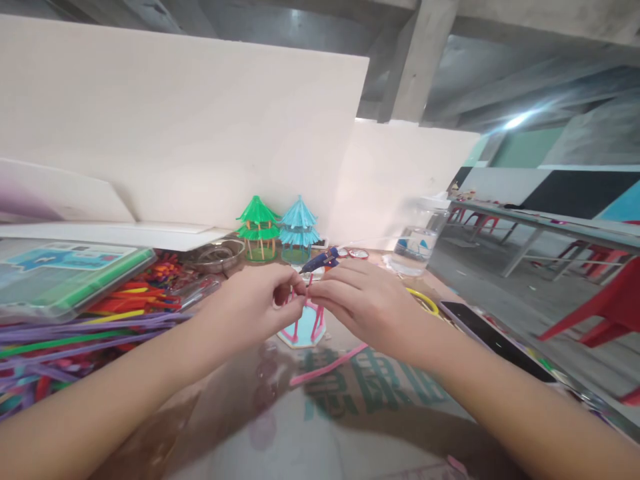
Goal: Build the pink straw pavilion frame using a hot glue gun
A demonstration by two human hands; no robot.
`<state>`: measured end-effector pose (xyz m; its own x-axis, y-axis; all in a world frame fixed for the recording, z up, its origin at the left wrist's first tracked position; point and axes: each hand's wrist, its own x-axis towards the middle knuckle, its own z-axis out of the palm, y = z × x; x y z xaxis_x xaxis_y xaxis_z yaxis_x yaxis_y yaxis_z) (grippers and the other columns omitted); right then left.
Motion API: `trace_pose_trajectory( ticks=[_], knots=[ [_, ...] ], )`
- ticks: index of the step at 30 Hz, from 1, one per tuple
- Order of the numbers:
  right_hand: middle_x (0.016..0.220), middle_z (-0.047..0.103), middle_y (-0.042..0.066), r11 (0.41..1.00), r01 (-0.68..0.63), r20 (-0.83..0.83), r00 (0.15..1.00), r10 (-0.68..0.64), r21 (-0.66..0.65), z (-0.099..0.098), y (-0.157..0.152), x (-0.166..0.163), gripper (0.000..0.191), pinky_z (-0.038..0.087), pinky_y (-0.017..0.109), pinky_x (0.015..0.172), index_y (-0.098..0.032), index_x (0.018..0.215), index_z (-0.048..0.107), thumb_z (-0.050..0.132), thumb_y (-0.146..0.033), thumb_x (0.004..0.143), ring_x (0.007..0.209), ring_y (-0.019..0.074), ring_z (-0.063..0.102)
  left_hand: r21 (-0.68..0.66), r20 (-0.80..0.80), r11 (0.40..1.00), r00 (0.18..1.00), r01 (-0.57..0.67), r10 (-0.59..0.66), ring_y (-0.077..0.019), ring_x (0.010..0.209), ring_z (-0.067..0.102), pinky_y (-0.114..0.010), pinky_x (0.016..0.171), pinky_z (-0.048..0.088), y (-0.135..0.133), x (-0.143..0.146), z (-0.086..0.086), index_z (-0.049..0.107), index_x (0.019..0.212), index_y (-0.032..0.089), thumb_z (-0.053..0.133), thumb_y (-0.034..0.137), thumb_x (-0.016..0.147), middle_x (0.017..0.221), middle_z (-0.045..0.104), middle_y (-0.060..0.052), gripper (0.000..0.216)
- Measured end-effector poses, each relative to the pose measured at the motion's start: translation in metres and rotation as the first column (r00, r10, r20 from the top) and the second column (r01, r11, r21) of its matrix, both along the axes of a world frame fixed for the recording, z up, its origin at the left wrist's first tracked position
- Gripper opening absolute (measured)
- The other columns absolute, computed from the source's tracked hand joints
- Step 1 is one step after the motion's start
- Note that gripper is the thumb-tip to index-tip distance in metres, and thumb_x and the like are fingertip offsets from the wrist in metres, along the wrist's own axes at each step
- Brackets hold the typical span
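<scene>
A small model with a light-blue, many-sided base (301, 335) stands in front of me, with upright pink pipe cleaner (317, 323) posts on it. My left hand (260, 297) pinches thumb and forefinger together at the top of the posts. Fingertips of my right hand (365, 300) are closed at the same spot, almost touching the left ones. Between them seems to be a bit of pink pipe cleaner, mostly hidden. A loose pink strip (329, 368) lies on the table nearer to me, partly below my right hand. Just behind the model rests a dark blue glue gun (323, 259).
Green (257, 228) and blue (299, 230) model pavilions stand at the back against a white board (175, 127). Bundled pipe cleaners (90, 337) and a plastic case (70, 280) crowd the left. On the right are a water container (417, 243), a yellow ring (424, 300) and a phone (495, 340).
</scene>
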<state>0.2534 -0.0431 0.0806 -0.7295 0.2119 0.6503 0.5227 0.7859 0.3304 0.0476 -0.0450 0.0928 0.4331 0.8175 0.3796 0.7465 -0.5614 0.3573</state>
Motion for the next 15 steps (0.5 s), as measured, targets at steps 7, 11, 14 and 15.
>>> trace_pose_trajectory(
  ticks=[7, 11, 14, 15],
  knots=[
    [0.082, 0.067, 0.009, 0.999, 0.049, 0.018, 0.999, -0.050, 0.021, 0.000, -0.003, -0.004, 0.017, 0.043, 0.033, 0.068, -0.010, 0.089, 0.066, 0.051, -0.015, 0.096, 0.077, 0.0205, 0.058, -0.012, 0.023, 0.999, 0.998, 0.051, -0.051, -0.0110, 0.056, 0.045, -0.023, 0.053, 0.033, 0.002, 0.000, 0.000, 0.063, 0.075, 0.021, 0.053, 0.034, 0.080, 0.062, 0.054, 0.005, 0.017],
    [0.081, 0.067, 0.008, 0.996, 0.093, 0.035, 0.995, -0.093, 0.002, -0.004, 0.000, -0.003, 0.020, 0.043, 0.032, 0.067, -0.011, 0.090, 0.066, 0.047, -0.014, 0.097, 0.077, 0.0205, 0.058, -0.031, 0.006, 0.998, 0.999, 0.047, -0.047, -0.0117, 0.057, 0.047, -0.023, 0.054, 0.034, 0.004, -0.002, 0.005, 0.065, 0.078, 0.021, 0.054, 0.041, 0.082, 0.064, 0.056, 0.004, 0.023],
    [0.080, 0.067, 0.008, 0.991, 0.131, -0.008, 0.991, -0.131, -0.031, -0.008, 0.004, 0.000, 0.018, 0.042, 0.032, 0.065, -0.012, 0.090, 0.066, 0.049, -0.015, 0.097, 0.076, 0.0206, 0.059, -0.035, -0.033, 0.998, 0.998, 0.049, -0.050, -0.0142, 0.064, 0.053, -0.024, 0.058, 0.037, 0.012, -0.008, 0.006, 0.068, 0.087, 0.021, 0.056, 0.050, 0.082, 0.070, 0.059, 0.002, 0.032],
    [0.080, 0.067, 0.007, 0.989, 0.139, -0.021, 0.990, -0.140, -0.044, -0.009, 0.005, 0.001, 0.017, 0.042, 0.031, 0.065, -0.013, 0.091, 0.066, 0.050, -0.015, 0.096, 0.075, 0.0206, 0.060, -0.025, -0.054, 0.997, 0.996, 0.068, -0.069, -0.0153, 0.068, 0.055, -0.025, 0.061, 0.039, 0.016, -0.011, 0.005, 0.069, 0.091, 0.022, 0.058, 0.051, 0.081, 0.074, 0.060, 0.001, 0.032]
  ],
)
